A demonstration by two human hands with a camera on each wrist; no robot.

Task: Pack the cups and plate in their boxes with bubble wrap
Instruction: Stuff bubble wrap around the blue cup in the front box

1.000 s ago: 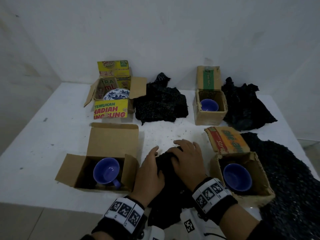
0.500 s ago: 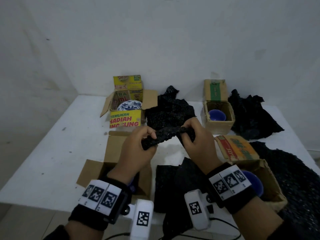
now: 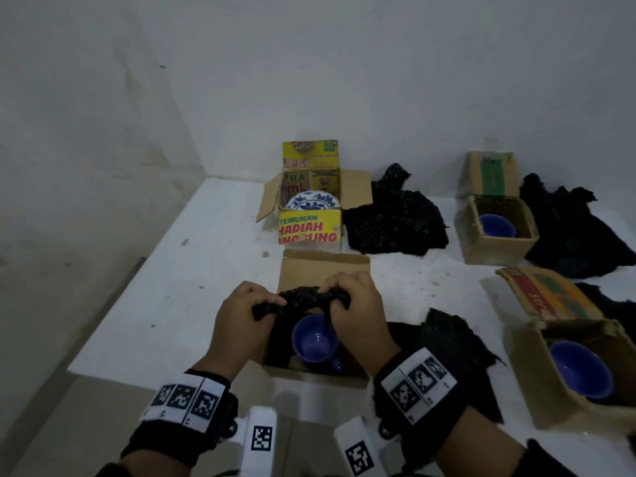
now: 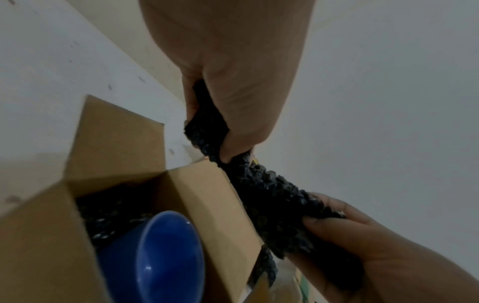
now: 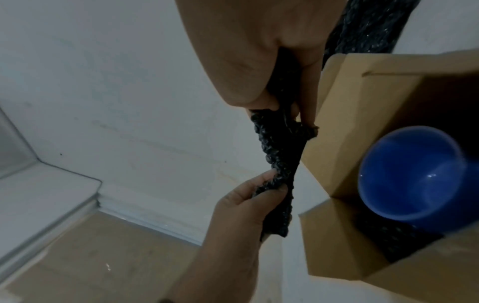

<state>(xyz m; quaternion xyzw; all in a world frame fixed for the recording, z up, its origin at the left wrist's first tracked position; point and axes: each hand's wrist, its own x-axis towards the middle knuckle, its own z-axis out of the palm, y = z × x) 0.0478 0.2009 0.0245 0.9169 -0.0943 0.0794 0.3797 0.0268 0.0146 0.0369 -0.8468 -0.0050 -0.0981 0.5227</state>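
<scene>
Both hands hold a rolled strip of black bubble wrap (image 3: 303,299) level, just above the near-left cardboard box (image 3: 323,266). My left hand (image 3: 247,315) grips its left end and my right hand (image 3: 351,304) grips its right end. A blue cup (image 3: 315,337) sits in that box with black wrap (image 4: 103,205) beside it. In the left wrist view the left hand (image 4: 241,114) clenches the strip (image 4: 272,201) above the cup (image 4: 160,256). In the right wrist view the right hand (image 5: 259,71) pinches the strip (image 5: 279,147) beside the cup (image 5: 414,174).
A printed yellow box (image 3: 309,225) at the back holds a blue-and-white plate (image 3: 313,201). Two more open boxes (image 3: 495,249) (image 3: 568,407) on the right each hold a blue cup. Loose black wrap sheets (image 3: 392,218) (image 3: 568,228) (image 3: 454,352) lie between them. Walls stand close behind and to the left.
The hands lifted the black wrap off the middle of the table, bunched it into a strip, and carried it left and down over the near-left box.
</scene>
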